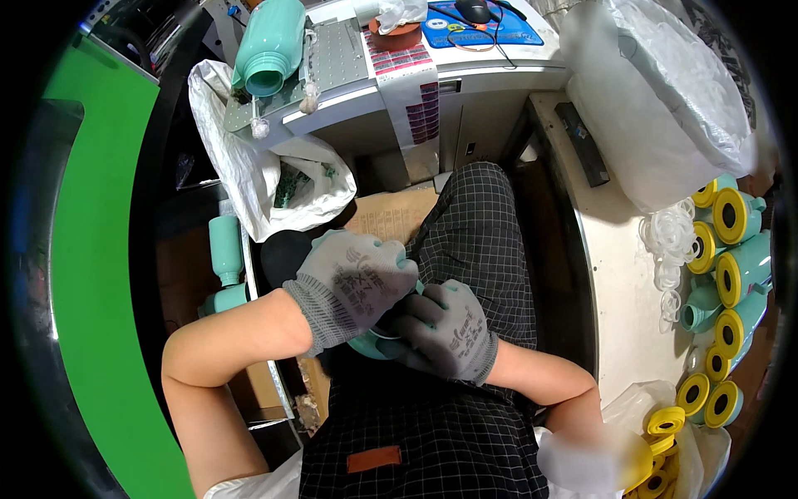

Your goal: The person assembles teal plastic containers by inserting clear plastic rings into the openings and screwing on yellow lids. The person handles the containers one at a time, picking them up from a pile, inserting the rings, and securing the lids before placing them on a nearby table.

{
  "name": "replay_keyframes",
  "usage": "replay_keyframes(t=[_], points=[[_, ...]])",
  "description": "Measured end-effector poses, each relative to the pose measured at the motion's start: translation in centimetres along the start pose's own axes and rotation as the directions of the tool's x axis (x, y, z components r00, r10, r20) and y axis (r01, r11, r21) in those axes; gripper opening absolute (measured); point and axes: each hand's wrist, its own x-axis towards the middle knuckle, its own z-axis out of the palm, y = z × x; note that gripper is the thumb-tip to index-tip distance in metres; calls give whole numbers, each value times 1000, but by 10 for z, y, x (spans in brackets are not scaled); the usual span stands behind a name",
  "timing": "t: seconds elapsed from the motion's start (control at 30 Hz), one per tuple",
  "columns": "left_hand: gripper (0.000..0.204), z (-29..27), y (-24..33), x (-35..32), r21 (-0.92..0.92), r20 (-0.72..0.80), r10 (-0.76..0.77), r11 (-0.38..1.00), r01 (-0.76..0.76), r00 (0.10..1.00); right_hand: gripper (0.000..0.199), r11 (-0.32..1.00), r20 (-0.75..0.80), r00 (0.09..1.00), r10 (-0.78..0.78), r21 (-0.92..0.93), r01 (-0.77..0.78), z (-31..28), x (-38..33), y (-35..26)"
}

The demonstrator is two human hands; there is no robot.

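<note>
Both my hands wear grey knit gloves with teal showing at the fingers, and they meet over my lap. Between them is a teal bottle (371,344), mostly hidden; a curved wall and a pale rim show below the gloves. My left hand (353,279) is closed in a fist above it, and whatever lies inside the fingers is hidden. Bent fingers of my right hand (449,331) wrap the bottle's right side near the rim. A dark checked apron (482,241) covers my legs beneath.
A teal bottle (270,50) lies on a perforated metal plate (341,62) ahead. Below it hangs an open white sack (241,166). To the right, a bench (619,283) carries white rings (669,237), yellow-ended teal bottles (731,279) and a big plastic bag (657,108). Yellow parts (665,422) sit lower right.
</note>
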Motion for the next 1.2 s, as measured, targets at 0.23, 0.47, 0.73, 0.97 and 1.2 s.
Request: replay_keyframes(t=[0.23,0.47,0.73,0.97,1.2], points=[[65,67,-17,-10,-758,-457,-354,636,-148,816,40,1000,-216,976,27,22,-23,-16,-48,24],[73,117,52,7,-623,-399,-221,777,-86,890,77,289,260,463,847,507,-812,-61,-126,5],[63,116,-95,148,-966,-167,-859,44,-255,485,81,260,-104,379,920,884,-389,-80,-153,17],[47,168,-172,209,-960,-61,-751,-137,-245,658,108,681,-562,414,716,429,-594,-59,-169,48],[60,129,-118,193,-911,-359,-895,274,-308,264,106,666,-537,429,726,396,-632,-39,-167,51]])
